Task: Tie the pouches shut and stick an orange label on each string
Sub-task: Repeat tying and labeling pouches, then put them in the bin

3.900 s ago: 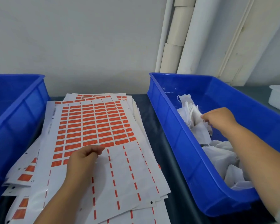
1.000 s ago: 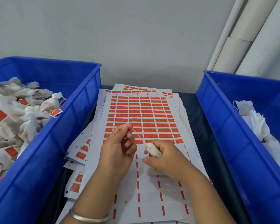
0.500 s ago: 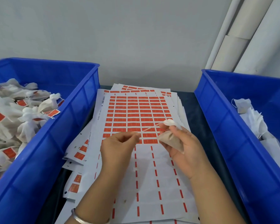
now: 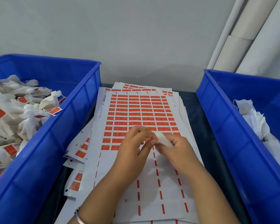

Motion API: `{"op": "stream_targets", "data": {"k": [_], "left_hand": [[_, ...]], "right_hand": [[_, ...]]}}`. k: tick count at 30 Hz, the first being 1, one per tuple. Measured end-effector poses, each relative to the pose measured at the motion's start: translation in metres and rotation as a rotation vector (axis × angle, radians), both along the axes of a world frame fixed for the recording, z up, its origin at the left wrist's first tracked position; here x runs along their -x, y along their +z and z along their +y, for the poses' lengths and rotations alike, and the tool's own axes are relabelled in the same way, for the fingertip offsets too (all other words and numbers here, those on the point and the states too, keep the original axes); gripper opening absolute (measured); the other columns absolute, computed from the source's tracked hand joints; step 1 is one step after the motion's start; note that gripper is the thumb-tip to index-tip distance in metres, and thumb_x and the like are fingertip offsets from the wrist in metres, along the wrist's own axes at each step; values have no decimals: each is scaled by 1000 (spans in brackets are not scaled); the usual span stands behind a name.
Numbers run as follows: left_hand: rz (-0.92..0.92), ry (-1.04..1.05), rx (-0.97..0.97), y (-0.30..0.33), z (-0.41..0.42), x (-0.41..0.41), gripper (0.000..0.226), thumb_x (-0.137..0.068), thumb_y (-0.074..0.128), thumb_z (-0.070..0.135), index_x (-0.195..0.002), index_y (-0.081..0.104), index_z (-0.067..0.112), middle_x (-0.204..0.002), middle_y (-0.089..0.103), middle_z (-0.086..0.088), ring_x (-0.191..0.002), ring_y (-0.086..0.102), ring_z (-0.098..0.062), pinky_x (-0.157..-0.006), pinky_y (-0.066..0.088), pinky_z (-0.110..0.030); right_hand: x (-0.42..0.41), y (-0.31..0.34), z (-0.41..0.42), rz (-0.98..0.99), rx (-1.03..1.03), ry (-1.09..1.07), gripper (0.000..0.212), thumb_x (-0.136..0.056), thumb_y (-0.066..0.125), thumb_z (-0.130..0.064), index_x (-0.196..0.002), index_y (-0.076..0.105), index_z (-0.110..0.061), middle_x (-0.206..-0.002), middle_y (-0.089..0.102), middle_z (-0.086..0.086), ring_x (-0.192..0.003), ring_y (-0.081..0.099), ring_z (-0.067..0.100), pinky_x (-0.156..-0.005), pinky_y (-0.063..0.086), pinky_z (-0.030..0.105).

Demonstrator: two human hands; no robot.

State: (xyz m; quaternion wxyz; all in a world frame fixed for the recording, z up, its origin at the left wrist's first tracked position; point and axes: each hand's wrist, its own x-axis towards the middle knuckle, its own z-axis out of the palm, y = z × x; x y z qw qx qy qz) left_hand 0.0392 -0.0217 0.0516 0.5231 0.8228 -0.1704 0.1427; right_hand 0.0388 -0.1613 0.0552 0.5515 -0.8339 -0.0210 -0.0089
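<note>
Both hands meet just above the label sheet: right hand curled round a small white pouch, left hand pinching at its neck, string too fine to see. Best to cinch snug before knotting. Tied pouches left of the sheet in a blue bin.

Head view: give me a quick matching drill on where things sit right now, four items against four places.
Items:
1. labelled pouches
2. unlabelled pouches
3. label sheet
4. small pouch

Places:
A. right bin
B. pinched between both hands
C. left bin
D. flat between the bins

Pairs: 1-C, 2-A, 3-D, 4-B
</note>
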Motion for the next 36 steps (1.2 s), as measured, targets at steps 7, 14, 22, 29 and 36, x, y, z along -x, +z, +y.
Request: {"op": "stream_targets", "data": {"k": [7, 14, 22, 29, 36], "left_hand": [[256, 57, 209, -5, 0, -6, 20, -92, 54, 21, -80, 55, 38, -84, 59, 22, -81, 58, 7, -58, 40, 1], [339, 179, 205, -5, 0, -8, 16, -90, 56, 29, -76, 57, 37, -69, 62, 21, -70, 60, 3, -50, 41, -4], [698, 63, 593, 0, 2, -9, 22, -89, 60, 19, -71, 74, 21, -75, 67, -11, -69, 58, -22, -71, 55, -31], [812, 138, 677, 2, 4, -9, 15, -84, 64, 15, -72, 72, 12, -54, 57, -3, -47, 46, -11, -52, 46, -22], [699, 152, 753, 1, 3, -10, 21, -85, 63, 12, -66, 70, 19, -65, 65, -3, -58, 56, -14, -60, 50, -24]], "right_hand": [[2, -2, 2, 51, 56, 301, 23, -92, 60, -27, -91, 56, -49, -89, 58, -43, -92, 52, -19, -65, 42, -2], [2, -10, 9, -99, 214, 117, 19, -88, 64, -33, -81, 49, -41, -81, 54, -28, -84, 50, -19, -56, 37, -5], [2, -12, 11, -219, 77, 52, 23, -89, 65, -22, -84, 50, -39, -83, 53, -41, -88, 50, -19, -62, 38, -4], [4, -13, 16, -281, 35, 43, 26, -89, 65, -23, -86, 55, -48, -87, 53, -51, -94, 50, -24, -68, 35, -8], [1, -11, 18, -158, -60, -66, 7, -86, 66, -38, -82, 60, -40, -81, 58, -44, -86, 53, -21, -57, 38, -5]]}}
